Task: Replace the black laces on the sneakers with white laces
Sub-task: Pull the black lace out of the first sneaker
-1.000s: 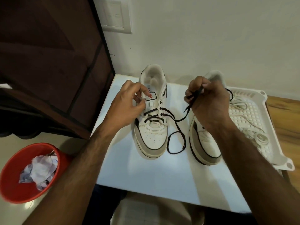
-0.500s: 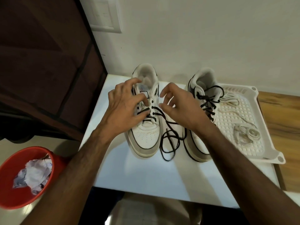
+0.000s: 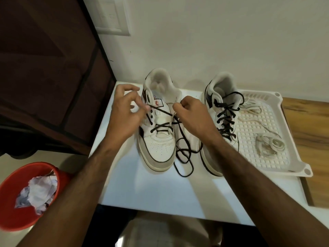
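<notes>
Both hands have shifted since the earlier frame: the right one, then spread open over the shoe, now sits curled at the eyelets.

Red plastic bin (image 3: 26, 196) with crumpled paper sits off the white worktop (image 3: 160, 189), far left.

Left hand (image 3: 124, 114): fingertips pinch the black lace (image 3: 163, 113) at the left eyelet row of the white leather sneaker with grey toe trim (image 3: 158, 139).

Right hand (image 3: 190, 116): fingers curl on the same lace at the right eyelet row. Lower rows are laced; the freed length lies looped on the worktop between the shoes.

Second white sneaker, black-laced throughout (image 3: 222, 118), is untouched. White laces (image 3: 267, 143) lie coiled in the white perforated plastic tray (image 3: 292, 122), far right.

Risks, as judged:
- Loose loops may knot if pulled hard.
- A sharp tug could drag the unheld sneaker.
- The aglet may snag in an eyelet.
</notes>
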A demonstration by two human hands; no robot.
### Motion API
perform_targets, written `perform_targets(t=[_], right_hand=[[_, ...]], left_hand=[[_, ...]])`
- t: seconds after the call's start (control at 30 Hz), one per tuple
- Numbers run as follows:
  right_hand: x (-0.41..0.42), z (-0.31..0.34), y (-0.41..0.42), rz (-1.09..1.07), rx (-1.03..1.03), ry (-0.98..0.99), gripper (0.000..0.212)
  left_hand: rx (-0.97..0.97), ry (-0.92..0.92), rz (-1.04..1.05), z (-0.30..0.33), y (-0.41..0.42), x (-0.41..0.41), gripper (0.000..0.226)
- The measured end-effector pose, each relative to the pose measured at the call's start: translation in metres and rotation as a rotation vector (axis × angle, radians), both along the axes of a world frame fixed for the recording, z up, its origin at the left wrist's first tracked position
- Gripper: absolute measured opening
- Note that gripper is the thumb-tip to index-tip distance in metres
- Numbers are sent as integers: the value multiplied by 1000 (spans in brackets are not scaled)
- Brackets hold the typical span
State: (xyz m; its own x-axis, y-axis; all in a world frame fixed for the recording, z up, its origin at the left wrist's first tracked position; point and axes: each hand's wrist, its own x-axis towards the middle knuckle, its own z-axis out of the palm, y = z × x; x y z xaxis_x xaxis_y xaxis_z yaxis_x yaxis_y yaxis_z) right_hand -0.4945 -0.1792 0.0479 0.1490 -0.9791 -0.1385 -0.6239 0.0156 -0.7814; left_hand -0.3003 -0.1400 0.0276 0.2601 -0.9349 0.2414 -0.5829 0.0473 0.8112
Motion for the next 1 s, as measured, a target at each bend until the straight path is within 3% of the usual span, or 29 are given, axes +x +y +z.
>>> perform_targets(t=[0.13,0.3,0.4,0.47,0.57,0.73,0.8,0.87,1.0], right_hand=[[-7,2,-3,23,53,-40,26],[-3,1,-4,30,66,-76,24],[-4,2,-5,40,61,-88,20],[-5,3,-4,51,56,-79,19],[-6,3,-3,50,49,-65,19],[-6,3,-4,37,56,-58,22],[-5,4,-4,38,47,-51,23],[-5,3,-4,36,45,-54,23],[-5,3,-4,42,43,-52,24]], left_hand=[[-54,-39,183,0,-1,14,11],[-90,-354,-126,8,5,-8,26],[-85,-539,-246,3,6,-19,16],[-109,-558,-220,0,5,-19,10],[-129,-274,-15,4,2,-16,10],[-178,586,469,10,-1,14,11],[-144,663,501,14,1,16,12],[-185,457,344,17,4,12,20],[-123,-348,-81,13,5,-9,18]])
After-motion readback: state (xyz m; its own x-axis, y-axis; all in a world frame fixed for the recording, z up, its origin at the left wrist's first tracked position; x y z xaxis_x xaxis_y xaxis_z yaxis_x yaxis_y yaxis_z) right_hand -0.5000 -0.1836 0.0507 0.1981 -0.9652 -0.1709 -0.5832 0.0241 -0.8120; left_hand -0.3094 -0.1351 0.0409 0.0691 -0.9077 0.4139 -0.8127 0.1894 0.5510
